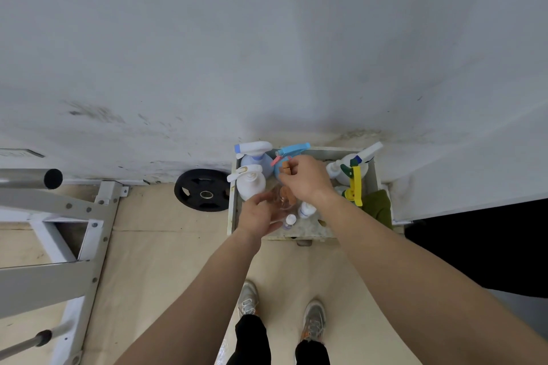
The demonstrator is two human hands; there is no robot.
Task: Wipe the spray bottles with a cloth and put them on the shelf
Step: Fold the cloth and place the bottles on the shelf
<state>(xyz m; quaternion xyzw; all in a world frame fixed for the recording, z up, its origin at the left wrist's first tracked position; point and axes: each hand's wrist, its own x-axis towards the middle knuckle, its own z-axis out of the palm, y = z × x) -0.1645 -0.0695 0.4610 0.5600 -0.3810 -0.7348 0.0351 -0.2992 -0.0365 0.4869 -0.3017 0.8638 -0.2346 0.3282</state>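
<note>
A clear spray bottle (285,198) with an orange spray head (286,167) stands in the middle of the grey shelf top (299,235). My left hand (257,215) holds its body from the left. My right hand (308,176) pinches the orange head from above. Around it stand a white spray bottle with a blue nozzle (253,149), a white pump bottle (251,182), a blue spray bottle with a pink trigger (293,149) and a white bottle with a green trigger (354,163). A green cloth (378,207) lies at the shelf's right edge.
A yellow trigger sprayer (355,187) and two small white-capped bottles (306,210) also sit on the shelf. A black weight plate (203,190) leans against the wall at left. A grey metal bench frame (59,216) fills the left side. My feet stand just below the shelf.
</note>
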